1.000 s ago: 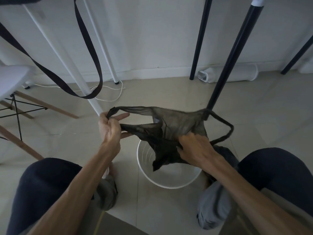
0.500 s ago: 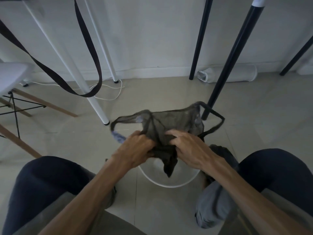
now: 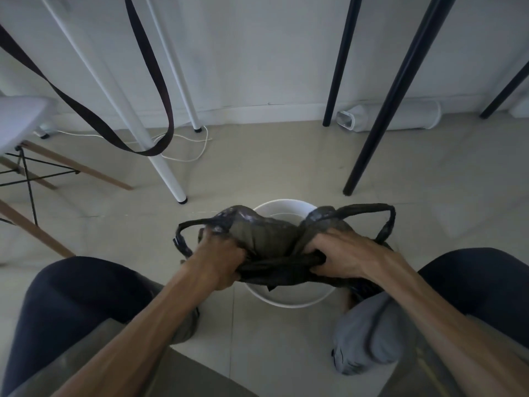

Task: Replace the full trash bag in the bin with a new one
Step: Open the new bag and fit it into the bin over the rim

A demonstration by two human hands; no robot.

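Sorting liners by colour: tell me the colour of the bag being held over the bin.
Black trash bag, slightly translucent; head view.

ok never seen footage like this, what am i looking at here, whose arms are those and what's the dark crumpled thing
There is no machine here: a person wears a wide-angle camera on their head, so you look down along their own arms, with their knees at the lower corners. The left hand and the right hand each grip a thin dark trash bag, bunched between them, its two loop handles sticking out sideways. Right below it on the tiled floor stands a round white bin. Beyond it are white and black table legs, a white cable, a hanging dark strap and a chair on the left.
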